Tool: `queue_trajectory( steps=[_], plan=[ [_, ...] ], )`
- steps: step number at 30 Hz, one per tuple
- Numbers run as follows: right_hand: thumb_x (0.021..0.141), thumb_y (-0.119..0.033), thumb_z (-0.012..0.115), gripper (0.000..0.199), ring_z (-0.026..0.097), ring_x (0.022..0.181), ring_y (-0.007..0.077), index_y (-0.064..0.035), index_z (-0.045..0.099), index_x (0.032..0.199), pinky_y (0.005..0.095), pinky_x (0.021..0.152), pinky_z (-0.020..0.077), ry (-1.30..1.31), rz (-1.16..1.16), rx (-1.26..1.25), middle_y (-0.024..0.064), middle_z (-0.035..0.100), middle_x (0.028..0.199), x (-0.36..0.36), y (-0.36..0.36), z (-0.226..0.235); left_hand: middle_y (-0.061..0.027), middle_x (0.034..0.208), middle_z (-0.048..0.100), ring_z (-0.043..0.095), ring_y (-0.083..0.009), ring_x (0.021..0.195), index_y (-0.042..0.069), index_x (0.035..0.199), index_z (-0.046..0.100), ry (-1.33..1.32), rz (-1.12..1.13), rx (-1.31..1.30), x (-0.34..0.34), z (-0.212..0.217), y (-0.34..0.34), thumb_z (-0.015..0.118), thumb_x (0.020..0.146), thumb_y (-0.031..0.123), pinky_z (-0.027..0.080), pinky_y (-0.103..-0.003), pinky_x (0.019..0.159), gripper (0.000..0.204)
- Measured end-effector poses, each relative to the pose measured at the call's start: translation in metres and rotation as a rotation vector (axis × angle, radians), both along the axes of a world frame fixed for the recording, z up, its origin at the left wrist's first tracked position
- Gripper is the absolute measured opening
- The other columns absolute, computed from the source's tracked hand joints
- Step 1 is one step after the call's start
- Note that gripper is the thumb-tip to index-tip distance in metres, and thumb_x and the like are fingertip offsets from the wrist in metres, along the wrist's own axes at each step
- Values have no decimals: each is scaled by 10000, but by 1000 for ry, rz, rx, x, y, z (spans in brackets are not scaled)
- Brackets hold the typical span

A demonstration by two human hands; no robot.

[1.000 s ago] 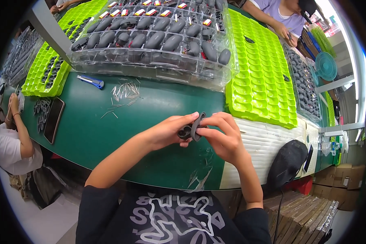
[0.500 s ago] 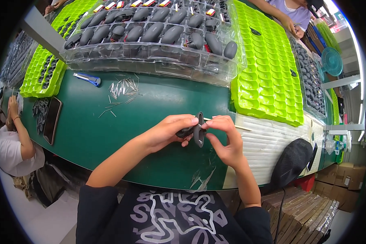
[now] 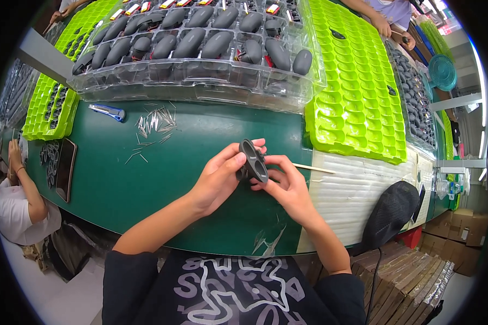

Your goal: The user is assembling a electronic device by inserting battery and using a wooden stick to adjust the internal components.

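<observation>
Over the green table, a small dark grey oval case (image 3: 254, 161) stands open, its hollow inside turned up toward me. My left hand (image 3: 222, 172) grips it from the left, thumb on the rim. The thumb and fingers of my right hand (image 3: 287, 187) pinch its lower right edge. What lies under the case is partly hidden by my fingers. A thin pale stick (image 3: 317, 168) pokes out past my right hand. Farther off to the left lie a pile of thin metal pins (image 3: 156, 122) and a blue utility knife (image 3: 107, 111).
A clear plastic tray (image 3: 200, 81) of dark oval cases spans the back. Bright green moulded trays (image 3: 352, 108) flank it. White foam sheeting (image 3: 339, 200) and a black mesh-covered object (image 3: 391, 214) are at right. A phone (image 3: 65, 170) lies left, near a co-worker's hands (image 3: 15, 154).
The case has tipped from edge-on to showing its inside and shifted slightly left. My right fingers moved from its upper side down to the lower edge. The view shifted a little.
</observation>
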State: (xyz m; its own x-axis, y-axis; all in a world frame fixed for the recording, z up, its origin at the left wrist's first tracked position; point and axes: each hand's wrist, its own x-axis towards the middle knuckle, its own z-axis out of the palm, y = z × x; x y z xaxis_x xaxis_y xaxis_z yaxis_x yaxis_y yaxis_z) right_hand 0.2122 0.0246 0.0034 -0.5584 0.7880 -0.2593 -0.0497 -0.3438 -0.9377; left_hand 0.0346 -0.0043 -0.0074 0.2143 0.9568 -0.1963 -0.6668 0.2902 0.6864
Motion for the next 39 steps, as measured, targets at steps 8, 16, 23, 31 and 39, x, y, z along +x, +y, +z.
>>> queue_trajectory(
  steps=[8,16,23,31,39],
  plan=[
    [839,15,593,337,550,1006,164,46,474,1153,283,891,472,46,-67,-55,88,517,1128,2,6,-2,-109,1496,221,337,-215,1297,20,1270,447,-102,-149,114,-1,0,-5,500,933,300,270,-382,1069,441],
    [799,21,629,388,529,988,148,-23,478,1154,276,788,507,40,-66,94,53,504,1070,-6,-5,-4,-121,1506,191,323,-197,1300,13,1266,423,-61,-139,97,8,4,-9,416,954,353,260,-364,1065,461],
    [803,-54,686,355,547,856,138,-12,449,1064,244,591,494,79,-93,-57,95,531,1008,3,7,-2,-127,1217,505,504,-176,1068,20,1215,461,112,199,54,-12,0,3,451,956,353,390,-310,925,422],
    [795,-22,685,401,595,747,162,-19,415,1091,255,532,497,177,-234,-187,123,520,984,11,17,5,-99,1102,553,586,-153,810,27,1323,385,-4,60,2,-28,2,9,501,946,297,486,-260,703,478],
    [768,-30,721,388,571,754,124,-12,499,1085,228,567,450,186,-176,-113,68,537,970,15,17,-2,-179,1320,456,579,-305,1079,-7,1328,391,67,-76,-37,-9,13,4,549,884,67,469,-359,953,477]
  ],
)
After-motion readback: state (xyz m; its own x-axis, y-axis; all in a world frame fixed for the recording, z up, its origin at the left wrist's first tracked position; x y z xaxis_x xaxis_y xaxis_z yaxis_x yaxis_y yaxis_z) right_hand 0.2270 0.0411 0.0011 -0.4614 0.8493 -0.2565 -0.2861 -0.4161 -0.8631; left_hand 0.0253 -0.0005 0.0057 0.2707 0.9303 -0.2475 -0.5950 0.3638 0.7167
